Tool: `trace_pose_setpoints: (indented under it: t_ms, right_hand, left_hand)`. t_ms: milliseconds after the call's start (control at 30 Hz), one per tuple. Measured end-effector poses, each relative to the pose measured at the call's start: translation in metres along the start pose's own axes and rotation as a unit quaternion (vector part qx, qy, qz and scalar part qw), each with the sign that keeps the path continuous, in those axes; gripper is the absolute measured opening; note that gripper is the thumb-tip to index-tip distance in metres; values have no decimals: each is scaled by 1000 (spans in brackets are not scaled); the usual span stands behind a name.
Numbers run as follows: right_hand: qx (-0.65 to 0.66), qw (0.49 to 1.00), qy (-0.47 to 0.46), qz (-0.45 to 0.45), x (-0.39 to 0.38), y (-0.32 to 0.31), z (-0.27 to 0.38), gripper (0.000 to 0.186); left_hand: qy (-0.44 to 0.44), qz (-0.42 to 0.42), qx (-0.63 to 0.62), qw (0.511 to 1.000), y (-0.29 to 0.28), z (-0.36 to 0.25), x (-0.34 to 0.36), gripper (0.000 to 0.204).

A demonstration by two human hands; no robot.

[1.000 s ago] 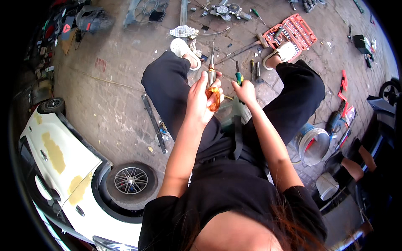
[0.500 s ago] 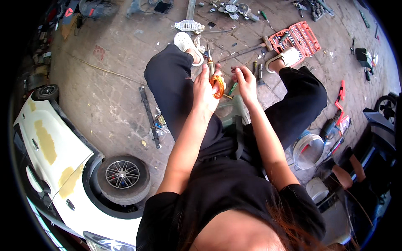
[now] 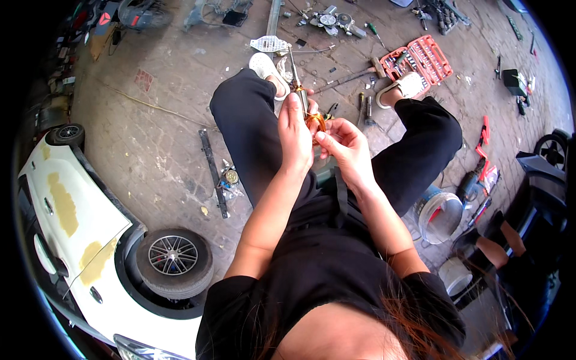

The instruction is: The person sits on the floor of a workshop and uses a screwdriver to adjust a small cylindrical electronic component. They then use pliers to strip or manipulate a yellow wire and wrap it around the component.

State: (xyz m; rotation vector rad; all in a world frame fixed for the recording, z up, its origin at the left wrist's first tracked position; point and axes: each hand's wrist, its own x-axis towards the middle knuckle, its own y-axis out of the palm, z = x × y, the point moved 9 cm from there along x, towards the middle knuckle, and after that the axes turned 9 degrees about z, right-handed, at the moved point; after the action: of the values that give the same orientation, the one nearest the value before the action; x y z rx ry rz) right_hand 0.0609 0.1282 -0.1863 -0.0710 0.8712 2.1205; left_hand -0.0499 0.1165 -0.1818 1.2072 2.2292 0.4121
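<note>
Copper coil [image 3: 315, 122] in fingers [image 3: 293, 107], sockets [image 3: 429, 60] in case [image 3: 447, 71]

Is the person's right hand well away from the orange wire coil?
No, the fingertips of the right hand are right at the orange wire coil.

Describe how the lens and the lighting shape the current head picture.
Head view: the white car with tan patches bows along the left rim; head view: the black spoked wheel at far right sinks into shadow; head view: the copper-coloured wire coil gleams, its strands hard to separate.
</note>
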Motion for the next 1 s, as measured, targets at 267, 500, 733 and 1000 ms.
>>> trace_pose_setpoints:
  t_ms: [267,500,733,1000]
  right_hand:
    - [-13,999,-16,24,-22,7,13,17]
    - [-16,999,-14,26,-23,-20,32,16]
    - [-14,998,6,60,-22,-45,35,13]
    - [118,987,46,-103,-3,-119,-5,13]
  left_hand:
    - [87,102,48,990,25,-19,-15,29]
    - [138,173,144,965,45,-32,-26,24]
    - [92,161,188,964,38,-15,-2,22]
    - [-273,-112,159,942,-155,215,108,16]
